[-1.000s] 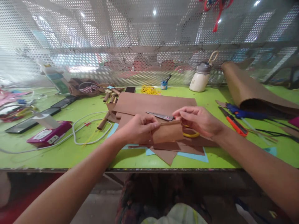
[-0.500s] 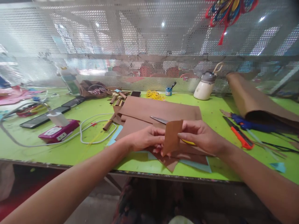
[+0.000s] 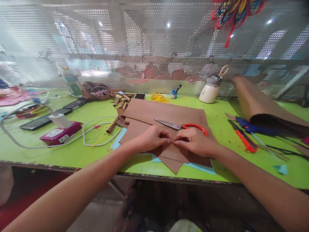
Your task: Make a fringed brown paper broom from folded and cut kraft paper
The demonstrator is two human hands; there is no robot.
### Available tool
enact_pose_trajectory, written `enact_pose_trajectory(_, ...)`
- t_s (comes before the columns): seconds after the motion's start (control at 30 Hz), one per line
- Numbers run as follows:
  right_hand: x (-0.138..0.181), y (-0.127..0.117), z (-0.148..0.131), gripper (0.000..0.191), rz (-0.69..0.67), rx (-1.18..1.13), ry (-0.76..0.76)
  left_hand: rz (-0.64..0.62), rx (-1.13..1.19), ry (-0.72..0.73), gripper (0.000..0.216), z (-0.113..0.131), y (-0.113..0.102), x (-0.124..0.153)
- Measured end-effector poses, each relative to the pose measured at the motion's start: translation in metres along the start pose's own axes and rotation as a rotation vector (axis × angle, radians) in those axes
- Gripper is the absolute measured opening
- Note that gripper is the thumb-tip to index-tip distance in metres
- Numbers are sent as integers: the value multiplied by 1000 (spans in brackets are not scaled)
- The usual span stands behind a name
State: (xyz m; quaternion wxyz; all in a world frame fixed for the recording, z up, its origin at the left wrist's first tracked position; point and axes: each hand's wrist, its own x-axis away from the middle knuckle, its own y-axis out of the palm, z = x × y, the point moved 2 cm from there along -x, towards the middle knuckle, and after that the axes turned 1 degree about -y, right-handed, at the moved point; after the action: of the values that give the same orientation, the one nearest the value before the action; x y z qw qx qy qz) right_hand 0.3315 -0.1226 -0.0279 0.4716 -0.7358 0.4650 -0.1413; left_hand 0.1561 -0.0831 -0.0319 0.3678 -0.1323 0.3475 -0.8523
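Note:
Both hands meet over a pile of brown paper sheets (image 3: pixel 166 111) near the table's front edge. Thumb and fingers of my left hand (image 3: pixel 154 138) pinch the upper edge of a small brown paper piece (image 3: pixel 175 152). Right beside it, my right hand (image 3: pixel 196 141) pinches the same edge, the two fingertips almost touching. The piece hangs or lies toward me over the other brown scraps; its exact outline is hard to tell. Just behind my fingers, scissors (image 3: pixel 177 125) with red-orange handles lie on the brown sheets, blades pointing left. Light blue paper (image 3: pixel 201 168) shows from underneath.
At right lie a red utility knife (image 3: pixel 246 140), a blue glue gun (image 3: pixel 256 126) and a large rolled brown sheet (image 3: pixel 263 100). Left are a purple power strip (image 3: pixel 60 132), a white cable (image 3: pixel 84 138) and small brown paper rolls (image 3: pixel 112 126). A cream bottle (image 3: pixel 209 91) stands behind.
The small brown paper piece, held upright before, has come down toward the pile. Both hands have drawn together at its upper edge, and the scissors' handles now show.

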Motion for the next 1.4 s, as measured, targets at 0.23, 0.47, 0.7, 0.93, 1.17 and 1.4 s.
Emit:
enact_pose_trajectory(0.23,0,6,5,10,97,174,-242,5,-211,86,23,2,0,2)
enact_pose_trajectory(0.47,1,8,6,10,101,203,-269,66,-414,141,18,-2,0,2)
enact_pose_trajectory(0.7,-1,12,9,12,94,214,-274,35,-476,143,17,1,0,2)
enact_pose_trajectory(0.93,-2,15,6,15,56,285,-277,66,-507,192,18,-1,8,-2)
enact_pose_trajectory(1.17,2,11,0,16,37,373,-277,35,-570,201,18,4,4,4)
enact_pose_trajectory(1.4,7,5,-3,17,4,458,-284,30,-625,209,19,4,-1,9)
